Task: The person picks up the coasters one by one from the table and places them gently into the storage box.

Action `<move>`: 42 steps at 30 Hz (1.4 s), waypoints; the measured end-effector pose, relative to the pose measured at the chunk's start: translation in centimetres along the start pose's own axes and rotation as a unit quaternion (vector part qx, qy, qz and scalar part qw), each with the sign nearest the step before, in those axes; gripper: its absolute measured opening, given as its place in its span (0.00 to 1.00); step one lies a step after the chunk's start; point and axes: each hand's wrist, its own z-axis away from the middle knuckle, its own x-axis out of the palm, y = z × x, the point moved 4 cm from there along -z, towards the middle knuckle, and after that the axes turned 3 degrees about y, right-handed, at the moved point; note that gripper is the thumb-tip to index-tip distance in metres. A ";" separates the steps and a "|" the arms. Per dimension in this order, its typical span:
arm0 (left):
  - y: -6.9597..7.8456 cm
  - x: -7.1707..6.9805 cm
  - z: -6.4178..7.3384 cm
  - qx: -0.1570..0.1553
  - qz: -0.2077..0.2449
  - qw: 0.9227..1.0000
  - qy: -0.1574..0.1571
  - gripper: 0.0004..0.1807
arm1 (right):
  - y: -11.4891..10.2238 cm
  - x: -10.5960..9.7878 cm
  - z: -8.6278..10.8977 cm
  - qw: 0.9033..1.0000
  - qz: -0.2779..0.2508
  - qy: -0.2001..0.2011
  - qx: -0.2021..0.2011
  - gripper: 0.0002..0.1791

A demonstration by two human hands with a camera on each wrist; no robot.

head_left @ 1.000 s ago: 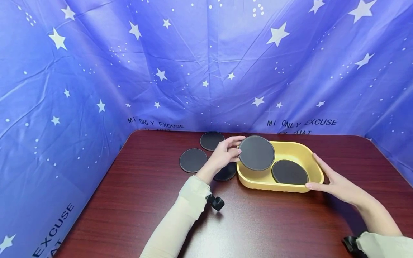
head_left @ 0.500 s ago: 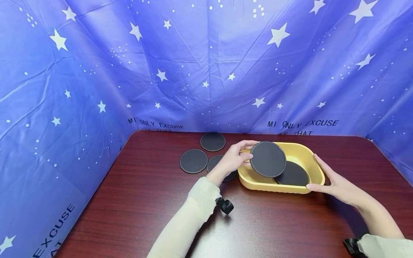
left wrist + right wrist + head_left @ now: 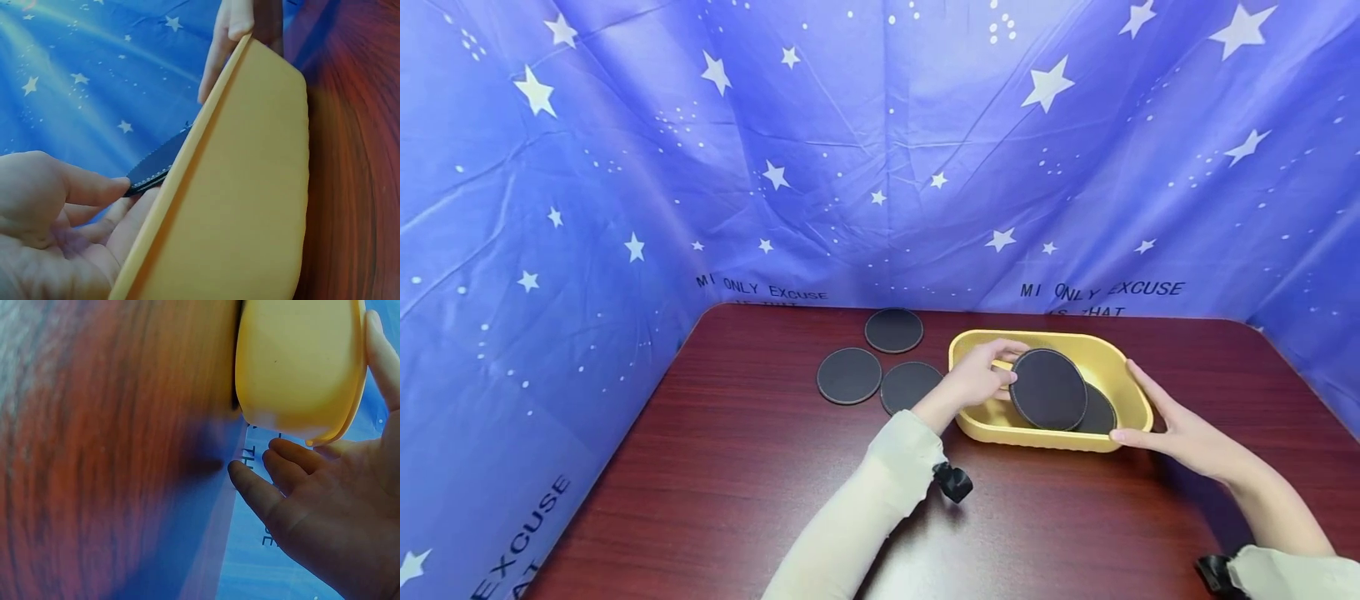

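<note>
My left hand [image 3: 976, 380] pinches a round black coaster [image 3: 1048, 389] with a stitched edge, thumb on its upper face. The coaster is tilted over the yellow oblong tray [image 3: 1037, 437], overlapping a second black coaster [image 3: 1100, 410] that lies in the tray's right part. In the left wrist view, the tray's near wall [image 3: 250, 169] hides much of the held coaster [image 3: 150, 172]. At the tray's right end, my right hand [image 3: 1198, 439] touches the rim with thumb and forefinger spread. The right wrist view shows its other fingers [image 3: 256, 490] extended beside the tray's end wall.
Left of the tray, three more black coasters lie on the dark red wooden table [image 3: 700, 500]: a back one [image 3: 893, 331], a left one [image 3: 849, 376] and one [image 3: 910, 385] partly behind my left forearm. A blue star-patterned curtain [image 3: 850, 167] encloses the table's back and sides.
My left hand has carried the coaster right and lower, from the tray's left end to over the coaster inside. The coaster behind my left wrist shows more. My right hand has stayed put.
</note>
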 end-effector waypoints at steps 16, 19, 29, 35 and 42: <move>-1.9 1.6 -0.5 -0.019 -0.152 0.988 0.014 0.24 | 0.1 0.7 -0.1 1.000 -0.007 0.004 -0.007 0.57; -1.9 1.8 -0.5 -0.023 -0.145 0.989 0.001 0.24 | 0.1 0.6 -0.1 1.000 -0.007 0.005 -0.006 0.57; -1.5 2.2 -0.7 -0.025 -0.125 0.991 -0.030 0.25 | 0.3 0.1 -0.1 1.000 -0.002 0.006 -0.002 0.57; -1.4 2.3 -0.8 0.007 -0.179 0.981 -0.078 0.25 | 0.4 0.1 -0.2 1.000 -0.006 -0.002 0.004 0.56; -1.4 2.3 -0.6 0.017 -0.187 0.977 -0.103 0.24 | 0.3 0.1 -0.2 1.000 0.001 -0.006 0.006 0.56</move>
